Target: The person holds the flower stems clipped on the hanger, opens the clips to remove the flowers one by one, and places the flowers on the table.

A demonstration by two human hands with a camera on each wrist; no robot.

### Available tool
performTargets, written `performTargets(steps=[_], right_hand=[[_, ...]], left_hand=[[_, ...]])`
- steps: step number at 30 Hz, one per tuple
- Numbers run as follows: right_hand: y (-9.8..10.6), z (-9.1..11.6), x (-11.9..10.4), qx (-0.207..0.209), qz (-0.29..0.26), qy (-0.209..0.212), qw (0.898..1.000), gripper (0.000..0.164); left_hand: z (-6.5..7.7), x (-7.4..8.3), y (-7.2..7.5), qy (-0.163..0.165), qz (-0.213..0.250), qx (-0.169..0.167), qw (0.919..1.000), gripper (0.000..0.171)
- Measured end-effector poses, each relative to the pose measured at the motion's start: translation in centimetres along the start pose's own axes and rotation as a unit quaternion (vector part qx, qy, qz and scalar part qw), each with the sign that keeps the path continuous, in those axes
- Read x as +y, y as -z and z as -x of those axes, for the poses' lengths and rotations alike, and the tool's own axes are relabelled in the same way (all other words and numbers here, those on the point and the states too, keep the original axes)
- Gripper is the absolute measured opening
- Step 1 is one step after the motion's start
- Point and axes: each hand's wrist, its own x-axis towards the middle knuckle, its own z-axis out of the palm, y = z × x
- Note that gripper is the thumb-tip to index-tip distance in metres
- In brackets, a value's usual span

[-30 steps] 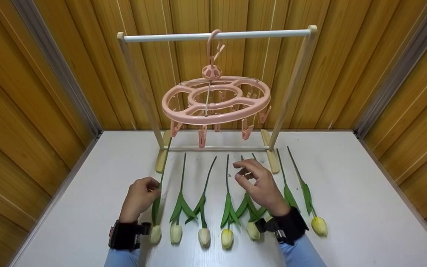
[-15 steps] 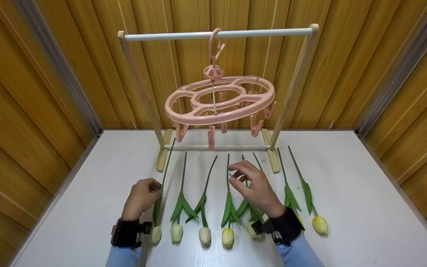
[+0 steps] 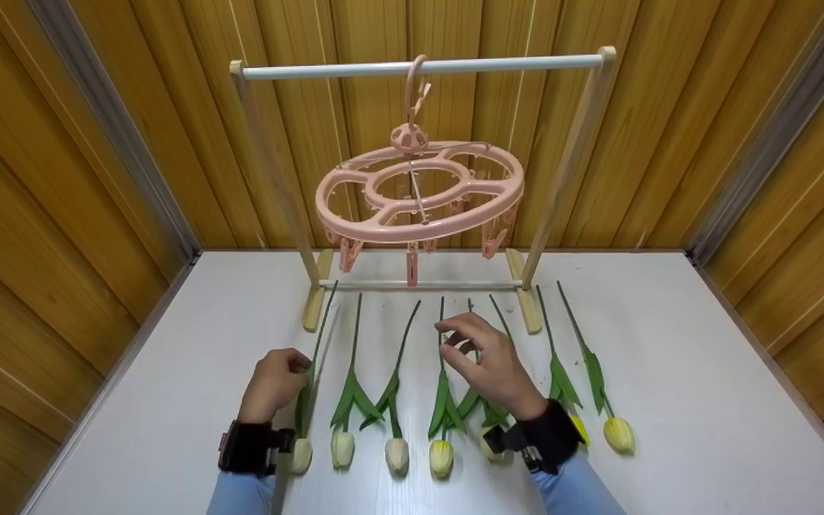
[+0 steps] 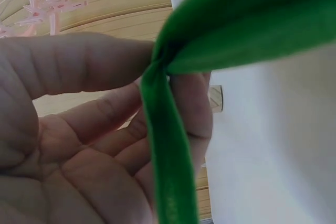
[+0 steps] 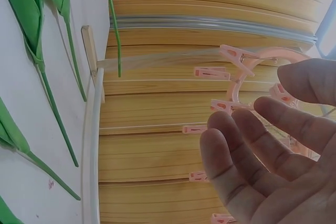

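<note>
At the left end of a row of tulips, my left hand (image 3: 274, 385) pinches an artificial tulip (image 3: 302, 455) between thumb and fingers, where its green leaf (image 4: 252, 30) joins the stem. The stem points away toward the rack, and the pale bloom is near the wrist. My right hand (image 3: 489, 363) hovers over the middle tulips with loosely bent fingers, holding nothing. It partly hides a whitish tulip (image 3: 489, 445). Beyond both hands hangs a pink round clip hanger (image 3: 412, 234) with several dangling clothes pegs (image 3: 412, 266); neither hand touches it.
A wooden stand (image 3: 568, 161) with a white top bar (image 3: 326, 71) carries the hanger. More tulips lie on the white table (image 3: 684, 343), including a yellow one (image 3: 619, 435) at the right end. Wood-patterned walls (image 3: 97, 179) enclose the back and sides.
The far stem end of the tulip in my left hand has dipped toward me. My right hand has shifted slightly left and nearer. The hanger has swung and turned a little.
</note>
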Motion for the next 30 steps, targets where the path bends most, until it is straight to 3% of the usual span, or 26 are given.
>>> performTargets(steps=[8,30], right_hand=[[-0.21,0.06,0.15,-0.010,-0.004,-0.018,1.000,0.028],[-0.16,0.00,0.26,-0.013,-0.008,-0.014,1.000,0.027]], left_hand=[[-0.23,-0.50,-0.29,0.020,0.002,-0.006,0.9998,0.026],[-0.20,-0.76,-0.32,0.022,0.002,-0.004,0.9997,0.028]])
